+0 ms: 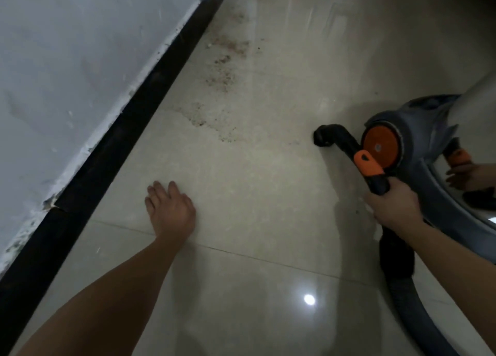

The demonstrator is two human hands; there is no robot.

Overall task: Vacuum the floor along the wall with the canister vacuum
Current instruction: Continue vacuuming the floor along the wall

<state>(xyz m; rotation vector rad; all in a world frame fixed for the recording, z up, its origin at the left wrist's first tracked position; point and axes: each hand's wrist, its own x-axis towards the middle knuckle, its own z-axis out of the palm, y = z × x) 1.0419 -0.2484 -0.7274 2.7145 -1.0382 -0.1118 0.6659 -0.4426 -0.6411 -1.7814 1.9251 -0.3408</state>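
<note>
**Handle held, grit waiting by the wall**

The right grip (pixel 391 202) is curled round the rigid hose handle (pixel 374 175), the sensible hold. The left grip (pixel 171 208) is spread, holding nothing. The canister vacuum (pixel 418 138) sits at right on the glossy floor (pixel 268 221), probably heavy but wheeled. Grit (pixel 222 73) lies near the skirting (pixel 120 130).

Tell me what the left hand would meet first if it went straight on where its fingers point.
Probably the black baseboard under the wall; only bare floor lies between it and the left hand. The dirt patch sits right of that line. The hand's height above the floor is unclear.
</note>
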